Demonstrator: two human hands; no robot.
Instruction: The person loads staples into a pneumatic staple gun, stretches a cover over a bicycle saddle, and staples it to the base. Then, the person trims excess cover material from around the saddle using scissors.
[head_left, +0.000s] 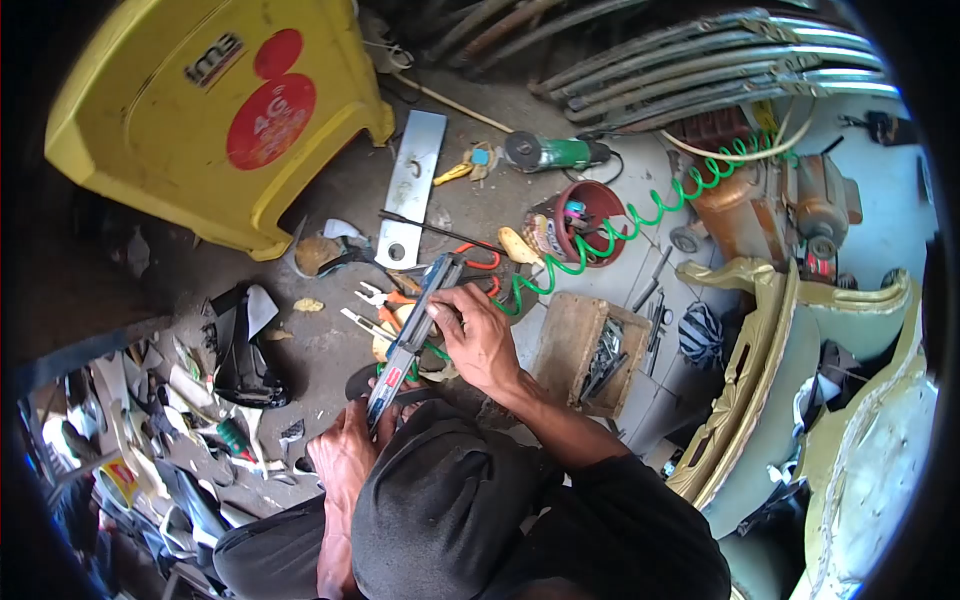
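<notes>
A long, slim metal tool with a red label, which looks like an air staple gun point(406, 350), lies slantwise over my raised knee. My right hand point(482, 342) is closed on its upper part, thumb on top. At its lower end my left hand point(345, 455) grips it, with the fingertips partly hidden. A green coiled hose point(570, 265) runs down behind my right hand; its connection is hidden. Beside the tool lie orange-handled pliers point(372, 295) on the floor.
A yellow plastic chair point(160, 120) stands at upper left. A green angle grinder point(555, 152), a reddish bucket point(598, 215) and a wooden box point(560, 345) of small metal parts lie ahead and right. Carved gold furniture point(745, 380) fills the right; scraps point(190, 390) cover the left floor.
</notes>
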